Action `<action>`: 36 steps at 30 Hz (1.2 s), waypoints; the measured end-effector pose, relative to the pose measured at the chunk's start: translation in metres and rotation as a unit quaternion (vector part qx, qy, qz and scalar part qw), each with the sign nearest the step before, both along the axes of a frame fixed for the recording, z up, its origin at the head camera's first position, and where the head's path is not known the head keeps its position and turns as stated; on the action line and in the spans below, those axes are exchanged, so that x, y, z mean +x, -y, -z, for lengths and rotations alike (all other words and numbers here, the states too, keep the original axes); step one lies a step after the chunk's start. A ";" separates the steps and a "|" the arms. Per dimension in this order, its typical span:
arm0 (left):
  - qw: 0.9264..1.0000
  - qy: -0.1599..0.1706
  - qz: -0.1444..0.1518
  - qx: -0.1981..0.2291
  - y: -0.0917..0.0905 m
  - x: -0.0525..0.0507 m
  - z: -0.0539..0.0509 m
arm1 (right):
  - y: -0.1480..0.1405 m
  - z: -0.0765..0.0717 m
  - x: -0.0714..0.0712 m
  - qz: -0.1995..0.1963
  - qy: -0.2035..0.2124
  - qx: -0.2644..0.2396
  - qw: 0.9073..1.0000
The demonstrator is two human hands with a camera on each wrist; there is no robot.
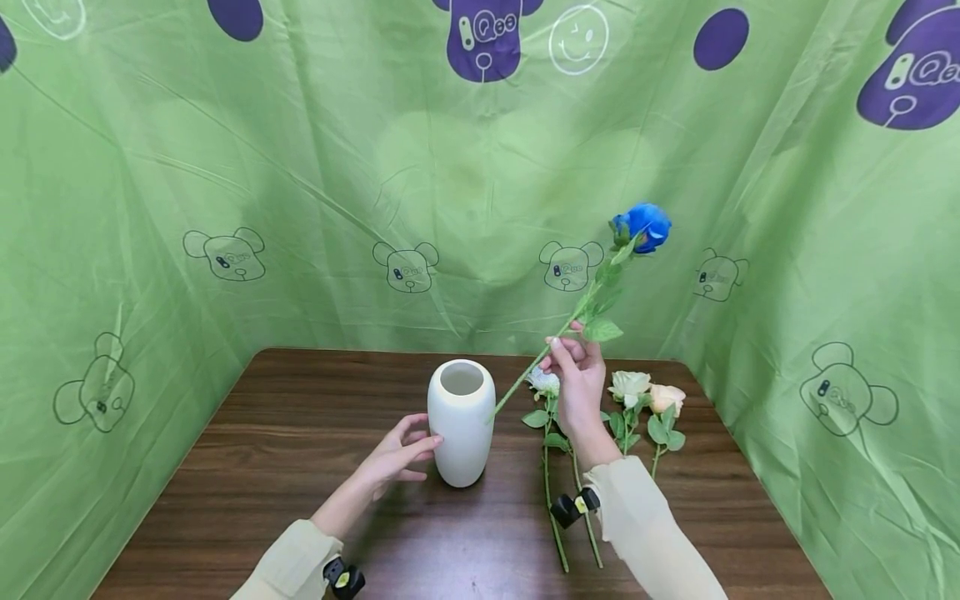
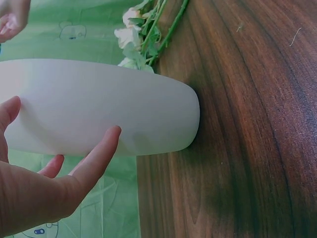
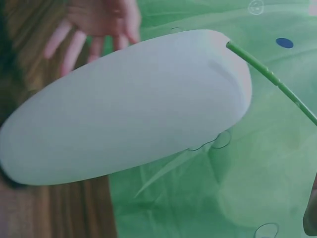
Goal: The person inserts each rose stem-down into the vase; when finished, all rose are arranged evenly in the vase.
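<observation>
A white vase point(image 1: 462, 437) stands upright on the table, its round mouth facing up. Against its left side rest the fingertips of my left hand point(image 1: 397, 454), fingers spread and not wrapped around it; the left wrist view shows the same hand point(image 2: 44, 193) beside the vase wall point(image 2: 114, 101). My right hand point(image 1: 581, 387) pinches the stem of a blue rose point(image 1: 648, 227) between thumb and fingers. The bloom points up and to the right, and the bare stem end slants down to the vase's right side. In the right wrist view the stem point(image 3: 272, 77) overlaps the vase's upper part, outside its mouth.
Right of the vase lie a pale bluish-white flower point(image 1: 544, 382), a cream rose point(image 1: 628, 385) and a peach rose point(image 1: 667, 398), with stems toward the near edge. My right forearm covers part of them. A green curtain point(image 1: 330, 208) surrounds the brown wooden table point(image 1: 315, 417).
</observation>
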State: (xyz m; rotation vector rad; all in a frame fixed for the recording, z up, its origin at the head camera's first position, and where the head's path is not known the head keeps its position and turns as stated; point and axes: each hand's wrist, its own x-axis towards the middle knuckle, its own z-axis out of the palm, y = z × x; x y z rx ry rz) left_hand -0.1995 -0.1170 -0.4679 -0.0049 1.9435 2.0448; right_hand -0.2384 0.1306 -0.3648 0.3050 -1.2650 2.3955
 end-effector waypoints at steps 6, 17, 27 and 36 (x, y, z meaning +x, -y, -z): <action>1.000 0.000 0.009 0.004 -0.001 0.008 -0.017 | 0.004 -0.019 -0.011 0.036 -0.006 -0.003 0.999; 1.000 0.001 0.012 0.001 -0.002 0.014 -0.028 | 0.017 -0.029 -0.025 0.087 -0.063 0.090 0.990; 1.000 0.000 0.012 0.000 -0.002 0.016 -0.029 | 0.035 -0.024 -0.012 0.037 -0.141 0.261 0.954; 1.000 0.005 0.014 0.003 0.000 0.008 -0.017 | 0.044 -0.017 0.001 -0.028 -0.131 0.415 0.900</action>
